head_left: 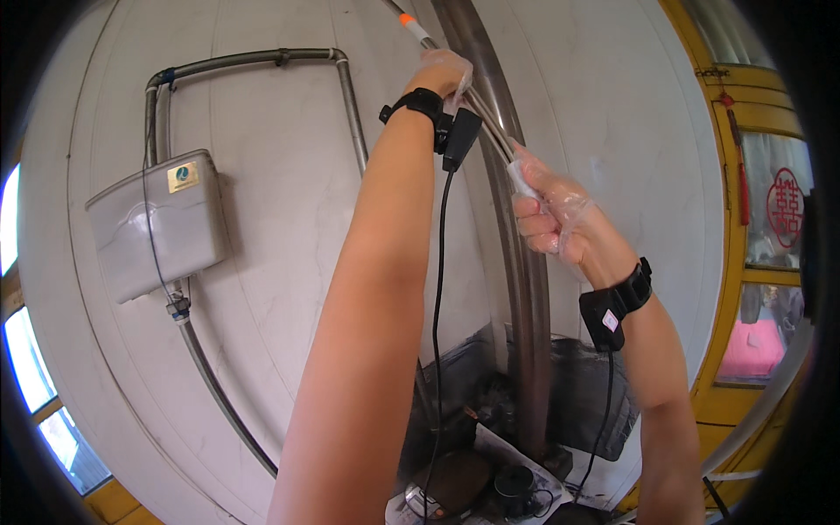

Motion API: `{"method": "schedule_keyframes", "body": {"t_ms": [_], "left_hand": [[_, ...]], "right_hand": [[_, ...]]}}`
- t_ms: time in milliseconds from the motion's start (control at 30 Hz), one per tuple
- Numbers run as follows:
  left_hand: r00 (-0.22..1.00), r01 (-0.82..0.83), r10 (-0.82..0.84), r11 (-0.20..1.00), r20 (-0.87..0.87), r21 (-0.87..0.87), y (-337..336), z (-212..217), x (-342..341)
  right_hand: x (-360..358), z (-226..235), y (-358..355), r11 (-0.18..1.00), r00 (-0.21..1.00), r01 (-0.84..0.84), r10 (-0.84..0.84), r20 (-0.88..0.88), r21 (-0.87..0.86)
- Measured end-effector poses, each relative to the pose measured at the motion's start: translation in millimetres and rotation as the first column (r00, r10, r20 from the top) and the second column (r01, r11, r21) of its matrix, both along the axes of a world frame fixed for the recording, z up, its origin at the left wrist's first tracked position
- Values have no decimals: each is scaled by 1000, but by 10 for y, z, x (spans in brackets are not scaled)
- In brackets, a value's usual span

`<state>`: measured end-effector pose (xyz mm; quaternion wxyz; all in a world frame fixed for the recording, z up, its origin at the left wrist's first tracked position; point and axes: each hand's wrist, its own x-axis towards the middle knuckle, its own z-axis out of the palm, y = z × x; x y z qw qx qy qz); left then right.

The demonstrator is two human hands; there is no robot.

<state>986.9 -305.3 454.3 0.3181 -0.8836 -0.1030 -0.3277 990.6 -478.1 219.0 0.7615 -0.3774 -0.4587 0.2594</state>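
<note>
Both my hands, in thin clear plastic gloves, hold one slim metal pole (pixel 492 129) slanting from upper left to lower right. My left hand (pixel 444 70) is closed around its upper part, just below an orange and white section (pixel 411 24). Lower down, my right hand (pixel 549 208) wraps round the white grip (pixel 520 178) at the pole's near end. The far end of the pole runs out of the picture at the top. Each wrist wears a black strap with a small black box, and a black cable hangs from each box.
A thick metal pipe (pixel 528 324) stands upright right behind the pole. On the white wall to the left hang a grey box (pixel 162 223) and bent pipes (pixel 254 59). Below are a dark round lid-like object (pixel 459 481) and a small black pot (pixel 514 483). A yellow-framed door (pixel 731 262) is at right.
</note>
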Motion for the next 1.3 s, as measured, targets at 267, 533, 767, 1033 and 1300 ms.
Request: {"method": "schedule_keyframes", "body": {"t_ms": [267, 533, 767, 1033, 1300], "left_hand": [[946, 314, -321, 938, 30, 145, 351, -429, 724], [998, -7, 19, 982, -64, 189, 130, -649, 776], [999, 20, -29, 914, 16, 405, 312, -400, 705], [745, 654, -401, 280, 533, -703, -42, -794, 179], [502, 852, -431, 98, 750, -514, 6, -977, -535]], "right_hand": [[347, -92, 94, 999, 995, 37, -40, -88, -39], [685, -106, 492, 999, 984, 31, -27, -174, 20], [682, 86, 634, 999, 991, 46, -47, -123, -8], [219, 51, 316, 950, 932, 283, -240, 273, -130], [-300, 21, 319, 947, 936, 250, -183, 302, -203]]}}
